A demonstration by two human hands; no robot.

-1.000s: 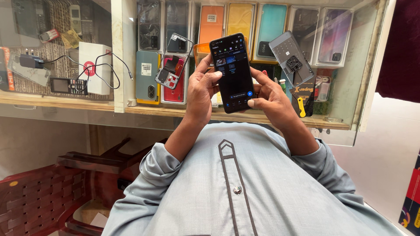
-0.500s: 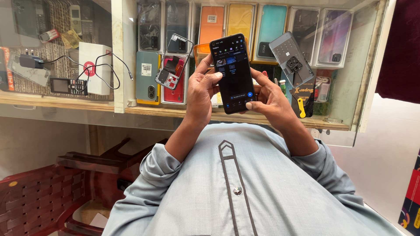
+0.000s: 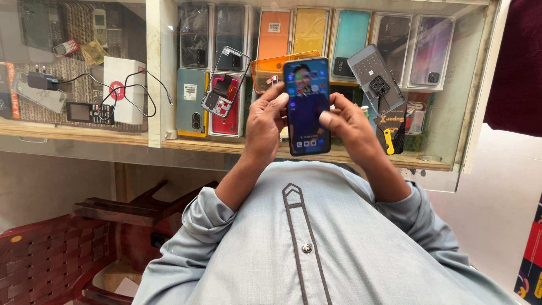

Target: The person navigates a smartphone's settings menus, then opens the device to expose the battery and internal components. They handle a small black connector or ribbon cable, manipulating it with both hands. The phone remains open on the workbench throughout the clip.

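Lit blue phone screen (image 3: 306, 104); white box (image 3: 123, 90) left.

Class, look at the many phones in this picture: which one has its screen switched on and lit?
The smartphone held upright between the left hand and right hand. Its screen shows coloured icons; the phones and back covers in the glass display case are dark or face-down.
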